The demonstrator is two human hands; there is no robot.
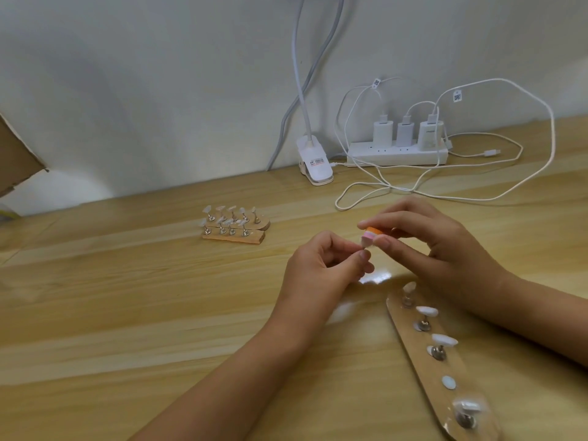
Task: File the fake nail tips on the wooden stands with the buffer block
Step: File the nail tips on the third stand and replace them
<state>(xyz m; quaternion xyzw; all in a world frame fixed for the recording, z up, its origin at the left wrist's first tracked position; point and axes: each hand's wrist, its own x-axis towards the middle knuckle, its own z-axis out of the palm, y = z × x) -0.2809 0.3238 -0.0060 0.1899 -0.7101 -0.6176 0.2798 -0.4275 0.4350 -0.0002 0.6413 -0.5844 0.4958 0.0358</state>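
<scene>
wall [159,74]: plain white, fills the whole top half of my feed.
table [127,297]: light wood, everything sits on it.
cardboard [16,154]: brown flap poking in at the far left edge, well away from the work.
cables [553,135]: white charger leads looping all over the back right. One loop lies on the table just past the right hand.
power strip [397,154]: white, against the wall, w/ three chargers [404,132] plugged in.
near stand [416,348]: long wooden strip at bottom right, running diagonally toward me. It has metal pegs w/ white nail tips [427,311] on top, and the closest end is blurry. The right forearm passes just beside it on the right.
right hand [445,243]: above the table in mid frame, thumb and fingers clamped round the buffer block. They cover most of it.
left hand [321,265]: facing the right one, thumb and forefinger pinched together on a small pale bit [365,246]. Can't tell what it is exactly, too small.
clip lamp [313,163]: white clamp base at the wall, left of the strip, w/ its neck going up out of frame.
far stands [235,237]: two short wooden ones side by side, mid table, nothing near them. They're full of pegs and tips.
buffer block [370,235]: only the orange and pink end is showing, held off the table and touching the pale bit in the left fingers.
</scene>
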